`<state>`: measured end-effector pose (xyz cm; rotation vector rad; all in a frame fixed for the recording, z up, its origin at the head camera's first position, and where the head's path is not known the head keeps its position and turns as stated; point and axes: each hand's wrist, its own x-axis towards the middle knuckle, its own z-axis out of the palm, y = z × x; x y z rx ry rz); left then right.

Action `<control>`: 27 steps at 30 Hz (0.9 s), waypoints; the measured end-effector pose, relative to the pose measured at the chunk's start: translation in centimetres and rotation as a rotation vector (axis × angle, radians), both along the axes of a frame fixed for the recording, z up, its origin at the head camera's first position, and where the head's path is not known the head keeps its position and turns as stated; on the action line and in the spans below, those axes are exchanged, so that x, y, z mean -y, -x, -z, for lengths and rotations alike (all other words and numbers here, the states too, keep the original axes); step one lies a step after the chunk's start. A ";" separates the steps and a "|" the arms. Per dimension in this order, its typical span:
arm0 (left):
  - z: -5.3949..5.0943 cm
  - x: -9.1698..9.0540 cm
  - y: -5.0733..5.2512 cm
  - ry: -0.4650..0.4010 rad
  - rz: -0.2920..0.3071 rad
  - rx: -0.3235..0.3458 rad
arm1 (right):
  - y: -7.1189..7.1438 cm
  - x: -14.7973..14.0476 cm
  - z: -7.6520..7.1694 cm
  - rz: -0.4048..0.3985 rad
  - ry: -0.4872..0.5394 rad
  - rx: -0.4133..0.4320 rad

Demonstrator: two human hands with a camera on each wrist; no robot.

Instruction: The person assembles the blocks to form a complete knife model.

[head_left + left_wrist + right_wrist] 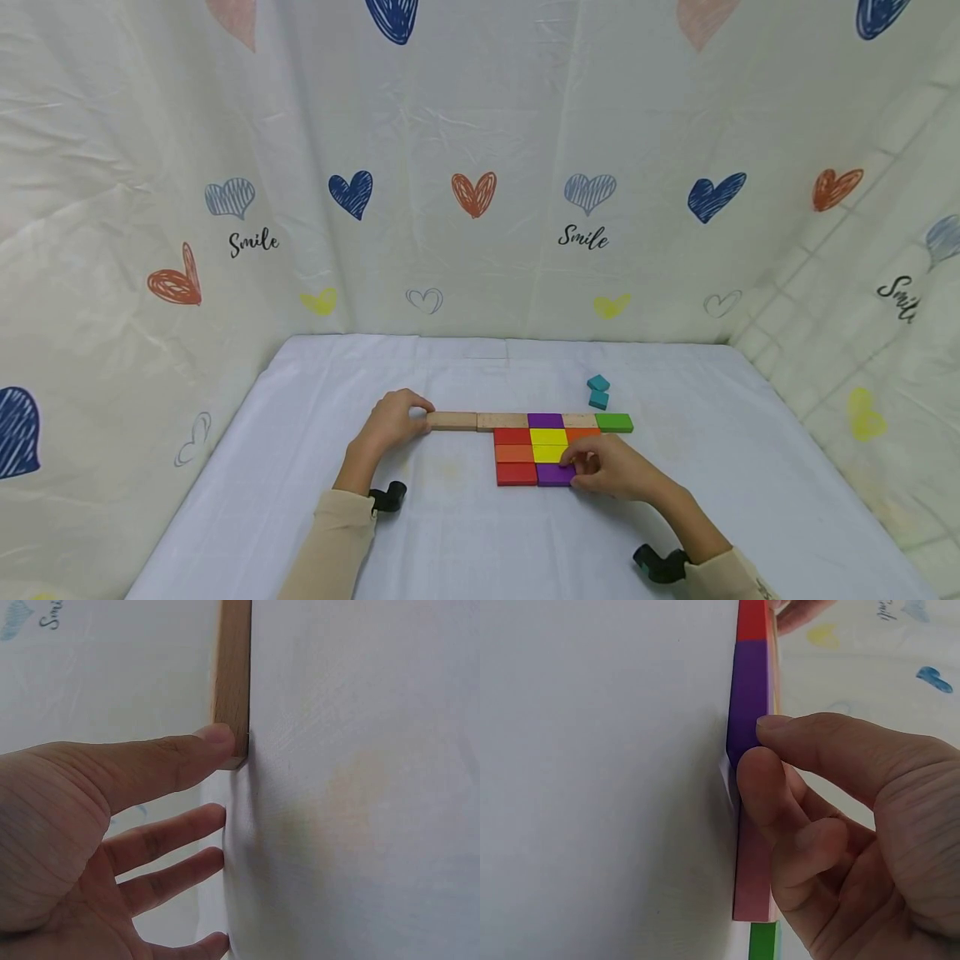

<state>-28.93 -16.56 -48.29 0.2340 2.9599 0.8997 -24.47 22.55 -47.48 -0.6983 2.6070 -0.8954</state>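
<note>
In the head view my left hand [392, 423] pinches the left end of a plain wooden block [452, 421], first in a row. The left wrist view shows the thumb against that block [234, 667]; the index finger is hidden there, and the other fingers are spread. My right hand [618, 471] has its bent thumb and a finger at the right end of a purple block [553, 475], also seen in the right wrist view [748, 690]. Beside it, a pinkish block [752, 881] lies partly behind the fingers. A red block [517, 475] adjoins the purple one's left end.
Red, orange and yellow blocks [550, 453] lie packed below the row. The row continues with another wooden block [502, 422], a purple one, a short wooden one and a green block [615, 422] at its right end. Two teal blocks [598, 400] lie loose behind it.
</note>
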 end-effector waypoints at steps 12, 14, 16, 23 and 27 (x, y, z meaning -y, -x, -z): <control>-0.1 -0.1 -0.2 0.000 0.005 0.003 | 0.1 -0.1 -0.4 0.047 0.024 0.041; -0.1 -0.1 -0.1 0.000 0.007 0.002 | 0.5 -0.5 -0.6 0.067 0.042 0.005; -0.1 -0.1 -0.1 -0.002 0.009 0.002 | 1.1 -1.0 -0.8 0.110 0.070 -0.036; 0.1 0.1 0.1 -0.002 0.010 0.001 | 4.9 -3.7 -1.3 0.310 0.131 -0.144; 0.1 0.2 0.2 0.004 0.015 0.002 | 7.0 -5.0 -1.0 0.385 0.111 -0.114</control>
